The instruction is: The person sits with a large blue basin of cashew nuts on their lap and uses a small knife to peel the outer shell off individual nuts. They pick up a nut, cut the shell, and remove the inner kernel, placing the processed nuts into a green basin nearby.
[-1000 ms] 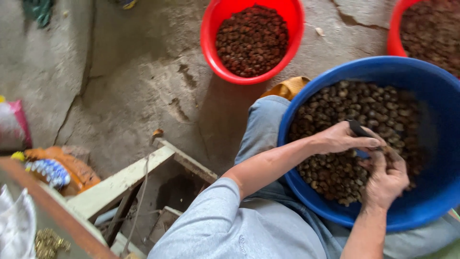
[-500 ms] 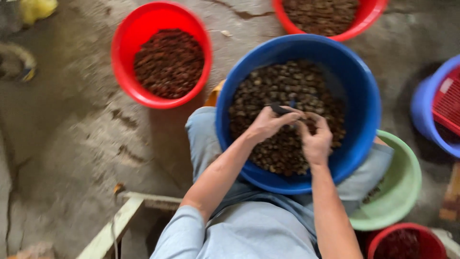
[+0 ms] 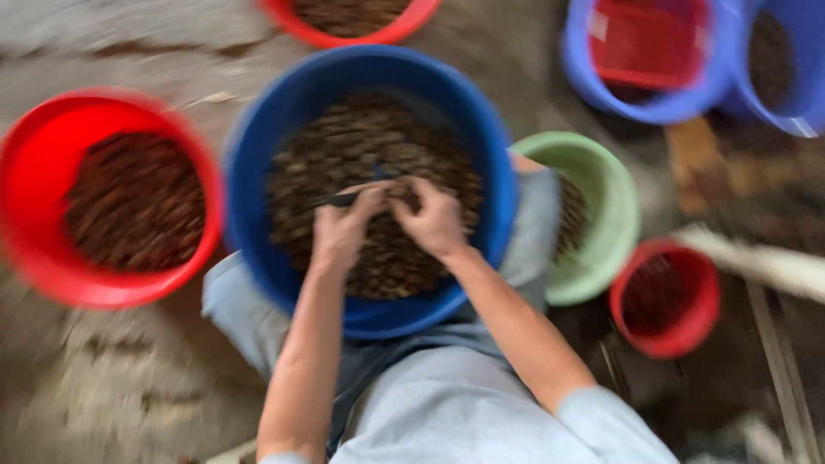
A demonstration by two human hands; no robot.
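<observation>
From the head camera I see a round blue plastic basin (image 3: 284, 120) resting on the person's lap, smooth-walled and heaped with small dark brown nuts (image 3: 361, 146), rough and lumpy; motion blur hides finer detail. Beside it on the left sits a red basin (image 3: 26, 172) with a darker reddish-brown fill. A pale green bowl (image 3: 614, 198) touches the blue basin's right edge, a small red bucket (image 3: 687, 335) stands just below that, another red tub (image 3: 344, 34) lies at the top edge, and two blue tubs (image 3: 662, 107) stand at the top right, on a rough grey concrete floor (image 3: 112, 387).

Both forearms reach up over the basin, hands meeting at its middle. My left hand (image 3: 344, 228) is curled around a thin dark tool (image 3: 331, 199) that sticks out leftward. My right hand (image 3: 434, 219) is bunched, fingers pinched against the left; what it holds I cannot tell.
</observation>
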